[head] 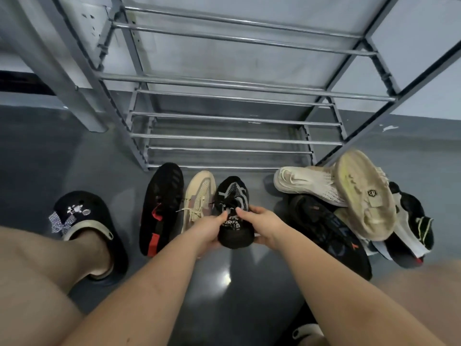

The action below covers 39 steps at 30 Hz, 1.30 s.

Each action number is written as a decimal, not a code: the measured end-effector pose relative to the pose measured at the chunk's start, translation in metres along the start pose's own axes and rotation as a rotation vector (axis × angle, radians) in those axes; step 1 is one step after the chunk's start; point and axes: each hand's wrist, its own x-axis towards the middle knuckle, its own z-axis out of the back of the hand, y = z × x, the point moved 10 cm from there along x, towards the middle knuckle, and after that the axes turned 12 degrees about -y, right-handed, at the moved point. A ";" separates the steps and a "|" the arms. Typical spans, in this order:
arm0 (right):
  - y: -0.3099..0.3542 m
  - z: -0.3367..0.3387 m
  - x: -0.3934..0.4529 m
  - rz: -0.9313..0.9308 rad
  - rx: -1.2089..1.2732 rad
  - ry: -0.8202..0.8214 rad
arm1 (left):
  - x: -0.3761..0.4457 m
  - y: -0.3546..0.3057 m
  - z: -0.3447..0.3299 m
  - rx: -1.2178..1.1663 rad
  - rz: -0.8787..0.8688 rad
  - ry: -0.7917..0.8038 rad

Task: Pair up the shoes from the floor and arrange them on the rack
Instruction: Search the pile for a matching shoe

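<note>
Far left of the fingers, a black clog (pixel 84 221) with a checked bow sits on the person's left foot. Nearer, a black shoe with red tabs (pixel 159 208) lies on the grey floor (pixel 232 290), and a beige laced shoe (pixel 198 198) lies just beside the left hand (pixel 209 229). That hand's fingers (pixel 220 218) curl round the left side of a small black sneaker with white lettering (pixel 234 216), toe pointing toward the metal rack (pixel 237 138) beyond. The right hand (pixel 262 224) grips its other side, fingers (pixel 245 213) pinching near the laces. Right of the fingers lies a heap: a large black shoe (pixel 326 231), a cream knit shoe (pixel 306 183), a sole-up cream shoe (pixel 364 196) and a black-and-white shoe (pixel 411 228).
</note>
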 end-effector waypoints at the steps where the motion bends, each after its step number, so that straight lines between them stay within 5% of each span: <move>1: 0.002 -0.002 0.002 0.001 -0.005 0.009 | 0.004 -0.001 -0.001 0.006 -0.003 -0.006; 15: -0.018 -0.003 0.028 -0.025 -0.250 0.057 | 0.024 0.008 -0.009 0.219 -0.012 -0.015; 21: 0.000 0.004 0.016 0.150 -0.465 0.002 | 0.027 -0.005 -0.001 0.555 -0.238 -0.067; 29: 0.002 0.025 -0.015 0.537 -1.215 -0.139 | -0.029 -0.031 -0.015 1.355 -0.734 -0.209; 39: -0.018 0.111 -0.037 0.510 -1.307 -0.341 | -0.079 -0.010 -0.093 1.588 -0.962 -0.029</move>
